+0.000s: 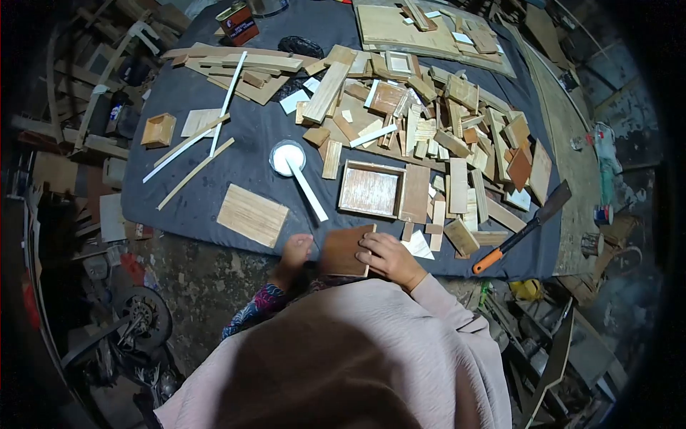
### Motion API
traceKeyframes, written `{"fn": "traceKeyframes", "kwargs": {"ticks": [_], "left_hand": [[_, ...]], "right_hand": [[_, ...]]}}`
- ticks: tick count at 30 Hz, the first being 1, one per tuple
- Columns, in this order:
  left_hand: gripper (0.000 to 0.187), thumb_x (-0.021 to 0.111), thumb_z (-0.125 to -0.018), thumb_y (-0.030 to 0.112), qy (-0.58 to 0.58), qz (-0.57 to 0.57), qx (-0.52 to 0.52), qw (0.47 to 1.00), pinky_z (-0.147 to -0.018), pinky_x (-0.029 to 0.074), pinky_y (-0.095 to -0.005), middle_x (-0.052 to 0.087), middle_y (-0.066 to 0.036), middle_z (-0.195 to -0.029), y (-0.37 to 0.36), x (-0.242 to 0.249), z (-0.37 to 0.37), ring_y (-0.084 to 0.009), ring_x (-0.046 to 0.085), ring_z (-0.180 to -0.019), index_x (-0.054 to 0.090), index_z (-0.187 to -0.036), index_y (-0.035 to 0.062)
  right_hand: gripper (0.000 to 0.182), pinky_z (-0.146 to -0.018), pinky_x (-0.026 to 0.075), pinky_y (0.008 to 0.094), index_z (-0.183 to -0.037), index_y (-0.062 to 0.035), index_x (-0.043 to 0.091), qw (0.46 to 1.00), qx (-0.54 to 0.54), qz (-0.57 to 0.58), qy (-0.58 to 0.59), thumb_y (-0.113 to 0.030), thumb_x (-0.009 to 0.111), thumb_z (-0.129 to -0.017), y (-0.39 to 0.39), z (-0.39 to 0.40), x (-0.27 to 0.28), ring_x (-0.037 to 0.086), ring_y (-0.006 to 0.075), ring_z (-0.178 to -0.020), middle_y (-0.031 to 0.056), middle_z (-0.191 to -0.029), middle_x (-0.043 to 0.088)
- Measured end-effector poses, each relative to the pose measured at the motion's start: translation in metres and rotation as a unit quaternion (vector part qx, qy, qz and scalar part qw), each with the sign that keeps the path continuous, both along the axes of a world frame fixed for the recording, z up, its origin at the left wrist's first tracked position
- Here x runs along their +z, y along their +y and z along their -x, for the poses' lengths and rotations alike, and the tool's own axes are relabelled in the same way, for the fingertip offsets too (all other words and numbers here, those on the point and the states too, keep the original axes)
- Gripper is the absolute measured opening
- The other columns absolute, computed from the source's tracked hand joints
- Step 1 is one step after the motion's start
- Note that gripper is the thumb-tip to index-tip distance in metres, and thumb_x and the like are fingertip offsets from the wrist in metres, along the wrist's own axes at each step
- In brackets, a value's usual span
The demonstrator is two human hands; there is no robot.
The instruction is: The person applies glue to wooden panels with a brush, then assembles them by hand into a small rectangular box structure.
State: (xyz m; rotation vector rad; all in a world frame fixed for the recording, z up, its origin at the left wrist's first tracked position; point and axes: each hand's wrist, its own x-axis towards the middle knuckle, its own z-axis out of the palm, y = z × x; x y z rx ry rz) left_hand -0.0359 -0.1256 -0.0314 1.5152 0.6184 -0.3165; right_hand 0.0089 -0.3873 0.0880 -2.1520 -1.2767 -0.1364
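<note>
A reddish-brown wooden board (343, 250) is at the table's front edge, close to my body. My right hand (389, 256) grips its right side, fingers over the edge. Left of the board, my left hand (296, 254) is apart from it, its fingers curled together; whether they hold something small is hidden. Beyond the board lies an open wooden box (370, 189) with a whitish inside. A round container of white stuff (284, 154) has a white strip (309, 191) leaning out of it. A flat light wooden panel (252, 215) lies to the left.
Many wood offcuts (436, 129) are heaped at the right and back of the dark-clothed table (186, 222). An orange-handled blade (522, 229) lies at the right. A small wooden box (158, 131) and long strips (195, 174) are at the left, a red-brown tin (237, 25) behind.
</note>
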Motion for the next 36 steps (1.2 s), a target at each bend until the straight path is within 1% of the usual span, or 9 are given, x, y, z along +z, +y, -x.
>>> {"fn": "traceKeyframes", "kwargs": {"ticks": [4, 8, 10, 17, 20, 23, 28, 33, 36], "left_hand": [[0.03, 0.038, -0.087, 0.021, 0.015, 0.182, -0.143, 0.973, -0.059, 0.042, -0.0232, 0.058, -0.005, -0.08, -0.003, 0.028, 0.004, -0.0092, 0.053, -0.068, 0.056, -0.091, -0.0036], [0.03, 0.04, -0.088, 0.024, -0.015, 0.135, -0.076, 0.988, -0.06, 0.043, -0.0223, 0.057, -0.004, -0.082, 0.009, 0.035, 0.001, -0.0105, 0.053, -0.074, 0.054, -0.096, -0.0006], [0.025, 0.043, -0.086, 0.023, 0.108, 0.081, -0.017, 0.991, -0.056, 0.043, -0.0214, 0.054, -0.002, -0.072, 0.017, 0.037, -0.001, -0.009, 0.05, -0.066, 0.053, -0.092, 0.001], [0.017, 0.055, -0.076, 0.014, 0.003, -0.057, -0.103, 0.993, -0.049, 0.042, -0.0224, 0.058, -0.006, -0.069, 0.022, 0.004, -0.004, -0.0118, 0.053, -0.054, 0.055, -0.086, 0.0], [0.021, 0.055, -0.075, 0.014, 0.011, -0.107, -0.139, 0.984, -0.049, 0.044, -0.0237, 0.06, -0.01, -0.071, 0.022, 0.004, -0.005, -0.0136, 0.056, -0.054, 0.055, -0.087, -0.003], [0.025, 0.055, -0.075, 0.015, 0.021, -0.09, -0.134, 0.987, -0.048, 0.044, -0.0247, 0.061, -0.013, -0.071, 0.018, 0.01, -0.008, -0.0145, 0.057, -0.053, 0.055, -0.089, -0.0049], [0.028, 0.055, -0.074, 0.015, -0.002, -0.054, -0.103, 0.993, -0.055, 0.045, -0.0252, 0.06, -0.014, -0.077, 0.013, -0.009, -0.008, -0.015, 0.058, -0.062, 0.054, -0.094, -0.005], [0.034, 0.054, -0.075, 0.012, -0.117, -0.19, -0.11, 0.969, -0.066, 0.045, -0.0266, 0.058, -0.013, -0.089, 0.016, -0.008, -0.011, -0.0178, 0.057, -0.076, 0.05, -0.106, -0.0023], [0.039, 0.053, -0.075, 0.007, -0.117, -0.083, -0.087, 0.986, -0.07, 0.044, -0.0268, 0.054, -0.014, -0.1, 0.011, 0.001, -0.006, -0.0184, 0.055, -0.081, 0.044, -0.112, -0.0009]], "right_hand": [[0.023, -0.078, 0.041, 0.0362, -0.091, -0.0085, 0.052, 0.999, -0.04, -0.018, 0.002, -0.01, 0.055, -0.068, 0.018, 0.01, 0.002, 0.048, 0.0262, -0.097, 0.0102, -0.099, 0.051], [0.023, -0.078, 0.04, 0.0363, -0.094, -0.0107, 0.053, 0.995, -0.098, 0.02, -0.013, -0.009, 0.051, -0.07, 0.02, 0.011, -0.033, 0.047, 0.0276, -0.098, 0.01, -0.102, 0.05], [0.024, -0.078, 0.04, 0.0359, -0.095, -0.0116, 0.053, 0.994, -0.102, 0.036, -0.015, -0.01, 0.049, -0.071, 0.019, 0.013, -0.044, 0.046, 0.0276, -0.097, 0.0103, -0.101, 0.05], [0.026, -0.078, 0.039, 0.0349, -0.095, -0.0101, 0.054, 0.975, -0.177, 0.129, -0.043, -0.01, 0.046, -0.07, 0.027, 0.022, -0.068, 0.046, 0.0265, -0.093, 0.0097, -0.098, 0.049], [0.031, -0.079, 0.039, 0.0351, -0.1, -0.007, 0.053, 0.971, -0.205, 0.121, 0.001, -0.006, 0.049, -0.069, 0.028, 0.03, -0.068, 0.047, 0.0284, -0.093, 0.0125, -0.096, 0.05], [0.03, -0.073, 0.042, 0.0377, -0.098, 0.0013, 0.053, 0.883, -0.413, -0.001, 0.223, -0.007, 0.056, -0.069, 0.029, 0.038, -0.101, 0.051, 0.0361, -0.08, 0.0209, -0.088, 0.053], [0.031, -0.066, 0.043, 0.0346, -0.094, 0.0016, 0.056, 0.865, -0.411, 0.012, 0.286, -0.013, 0.062, -0.068, 0.042, 0.038, -0.11, 0.052, 0.034, -0.075, 0.0193, -0.083, 0.053], [0.031, -0.066, 0.044, 0.0319, -0.096, 0.0015, 0.056, 0.87, -0.394, -0.047, 0.294, -0.013, 0.062, -0.07, 0.041, 0.035, -0.111, 0.055, 0.0267, -0.076, 0.0161, -0.086, 0.056], [0.027, -0.064, 0.045, 0.0292, -0.094, 0.0019, 0.057, 0.819, -0.41, -0.119, 0.383, -0.014, 0.061, -0.072, 0.02, 0.029, -0.1, 0.057, 0.021, -0.073, 0.0126, -0.083, 0.059]]}}
